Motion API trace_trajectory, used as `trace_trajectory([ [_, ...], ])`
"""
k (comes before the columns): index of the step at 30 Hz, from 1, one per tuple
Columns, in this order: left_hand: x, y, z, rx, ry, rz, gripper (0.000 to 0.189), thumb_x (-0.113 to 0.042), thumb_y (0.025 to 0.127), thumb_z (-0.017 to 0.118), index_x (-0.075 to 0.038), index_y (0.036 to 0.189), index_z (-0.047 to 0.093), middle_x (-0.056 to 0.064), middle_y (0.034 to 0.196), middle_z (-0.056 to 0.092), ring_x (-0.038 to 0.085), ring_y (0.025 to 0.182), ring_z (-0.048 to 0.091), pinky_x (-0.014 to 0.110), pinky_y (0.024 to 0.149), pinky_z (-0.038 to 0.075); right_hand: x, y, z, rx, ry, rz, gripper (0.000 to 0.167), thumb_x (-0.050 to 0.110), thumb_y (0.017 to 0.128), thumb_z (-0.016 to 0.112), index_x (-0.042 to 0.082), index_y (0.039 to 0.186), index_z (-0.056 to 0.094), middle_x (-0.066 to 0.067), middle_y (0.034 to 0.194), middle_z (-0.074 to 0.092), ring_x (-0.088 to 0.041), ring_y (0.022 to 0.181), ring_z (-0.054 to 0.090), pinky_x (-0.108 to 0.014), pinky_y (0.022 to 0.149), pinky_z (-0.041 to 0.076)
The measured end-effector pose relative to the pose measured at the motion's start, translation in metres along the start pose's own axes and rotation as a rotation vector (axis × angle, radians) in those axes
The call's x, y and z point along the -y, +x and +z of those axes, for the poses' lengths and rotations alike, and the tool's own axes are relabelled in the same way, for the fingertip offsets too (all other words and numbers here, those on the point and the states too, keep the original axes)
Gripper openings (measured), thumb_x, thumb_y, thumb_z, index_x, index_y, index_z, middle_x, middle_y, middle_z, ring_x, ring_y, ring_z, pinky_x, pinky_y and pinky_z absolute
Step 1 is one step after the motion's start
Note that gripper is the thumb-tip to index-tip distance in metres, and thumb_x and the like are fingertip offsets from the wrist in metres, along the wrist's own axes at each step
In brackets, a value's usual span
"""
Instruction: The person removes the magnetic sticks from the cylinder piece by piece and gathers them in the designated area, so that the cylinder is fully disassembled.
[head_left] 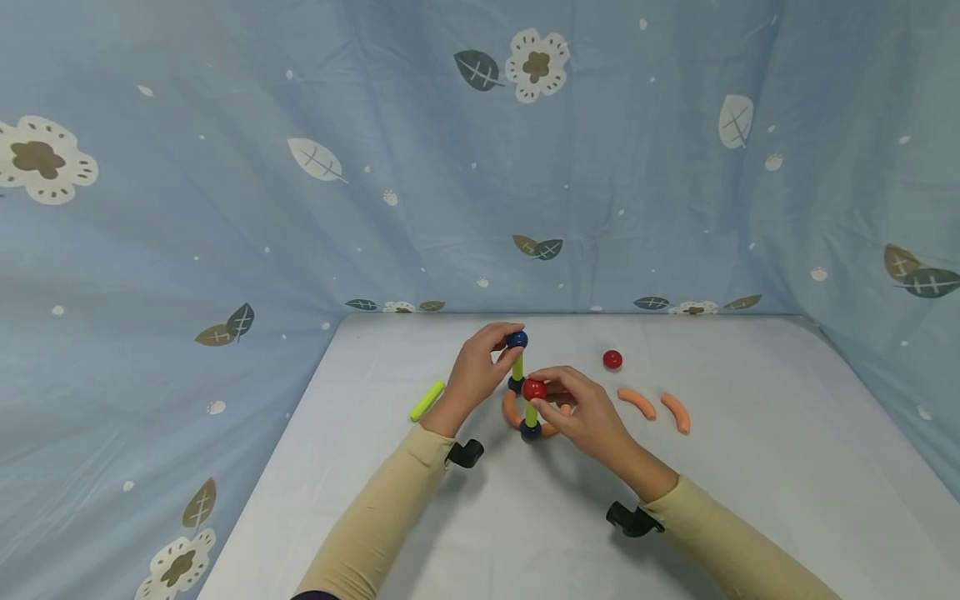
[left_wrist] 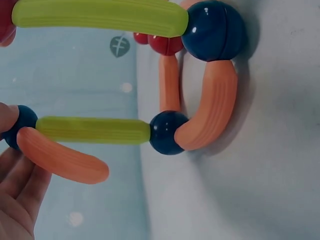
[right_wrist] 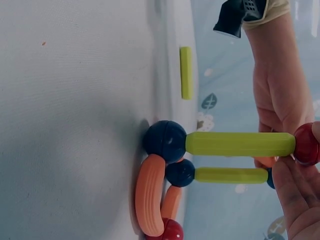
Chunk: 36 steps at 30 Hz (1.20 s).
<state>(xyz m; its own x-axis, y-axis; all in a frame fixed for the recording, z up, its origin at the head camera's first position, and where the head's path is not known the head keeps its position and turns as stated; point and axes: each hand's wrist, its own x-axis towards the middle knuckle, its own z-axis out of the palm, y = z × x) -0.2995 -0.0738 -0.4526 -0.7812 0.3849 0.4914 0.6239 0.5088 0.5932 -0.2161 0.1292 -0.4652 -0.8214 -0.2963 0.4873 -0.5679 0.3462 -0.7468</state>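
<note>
My left hand (head_left: 476, 367) pinches a blue ball (head_left: 517, 339) at the top of an upright green rod (left_wrist: 95, 130). From that ball a curved orange rod (left_wrist: 65, 157) sticks out, its other end free in the left wrist view. My right hand (head_left: 588, 412) holds a red ball (head_left: 534, 389) on top of a second upright green rod (right_wrist: 240, 144). Both green rods stand on blue balls (right_wrist: 165, 141) in a low ring on the table. Curved orange rods (left_wrist: 215, 105) and red balls (right_wrist: 172, 230) make up the rest of that ring, partly hidden by my right hand.
On the white table (head_left: 360, 508) a loose green rod (head_left: 427, 400) lies to the left. A single red ball (head_left: 612, 359) and two curved orange rods, one nearer (head_left: 637, 402), lie to the right. A blue patterned curtain (head_left: 420, 208) hangs behind.
</note>
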Motion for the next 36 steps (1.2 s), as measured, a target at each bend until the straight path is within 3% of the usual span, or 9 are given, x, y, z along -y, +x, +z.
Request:
trace_trajectory([
  [5, 0.001, 0.0002, -0.0018, 0.017, -0.026, -0.005, 0.038, -0.013, 0.1, 0.066, -0.011, 0.138, 0.062, 0.006, 0.133, 0.064, 0.016, 0.108, 0.067, 0.03, 0.092, 0.056, -0.0001, -0.0002, 0.0, 0.003, -0.007, -0.002, 0.037, 0.008, 0.091, 0.078, 0.012, 0.125, 0.066, 0.0, 0.117, 0.067, -0.024, 0.101, 0.07, -0.042, 0.085, 0.06],
  [14, 0.0028, -0.001, -0.0023, 0.041, -0.01, -0.024, 0.038, -0.014, 0.103, 0.062, -0.014, 0.141, 0.06, 0.005, 0.13, 0.065, 0.014, 0.092, 0.062, 0.03, 0.077, 0.053, 0.0001, -0.0006, 0.0004, 0.003, -0.009, 0.014, 0.037, 0.006, 0.09, 0.078, 0.012, 0.125, 0.066, -0.001, 0.117, 0.067, -0.025, 0.1, 0.07, -0.047, 0.083, 0.06],
  [19, 0.0042, -0.0008, -0.0029, 0.041, -0.004, -0.022, 0.038, -0.012, 0.103, 0.062, -0.015, 0.141, 0.06, 0.005, 0.131, 0.065, 0.014, 0.09, 0.06, 0.031, 0.078, 0.053, 0.0005, -0.0005, 0.0005, 0.003, -0.006, 0.005, 0.037, 0.006, 0.09, 0.078, 0.01, 0.125, 0.066, -0.002, 0.117, 0.067, -0.025, 0.101, 0.07, -0.044, 0.084, 0.06],
  [34, 0.0048, -0.0015, -0.0034, 0.022, 0.011, 0.037, 0.04, -0.011, 0.101, 0.064, -0.012, 0.141, 0.06, 0.007, 0.138, 0.061, 0.015, 0.089, 0.059, 0.033, 0.077, 0.053, -0.0003, -0.0007, 0.0004, 0.006, 0.004, 0.004, 0.035, 0.013, 0.093, 0.076, 0.012, 0.126, 0.065, -0.001, 0.118, 0.067, -0.024, 0.101, 0.07, -0.053, 0.083, 0.059],
  [36, 0.0054, -0.002, -0.0033, 0.017, 0.009, 0.046, 0.041, -0.011, 0.101, 0.064, -0.011, 0.141, 0.059, 0.008, 0.139, 0.061, 0.017, 0.095, 0.062, 0.035, 0.082, 0.055, -0.0002, -0.0008, 0.0005, 0.005, 0.005, 0.008, 0.035, 0.013, 0.093, 0.076, 0.012, 0.126, 0.065, -0.001, 0.118, 0.067, -0.024, 0.101, 0.07, -0.053, 0.082, 0.059],
])
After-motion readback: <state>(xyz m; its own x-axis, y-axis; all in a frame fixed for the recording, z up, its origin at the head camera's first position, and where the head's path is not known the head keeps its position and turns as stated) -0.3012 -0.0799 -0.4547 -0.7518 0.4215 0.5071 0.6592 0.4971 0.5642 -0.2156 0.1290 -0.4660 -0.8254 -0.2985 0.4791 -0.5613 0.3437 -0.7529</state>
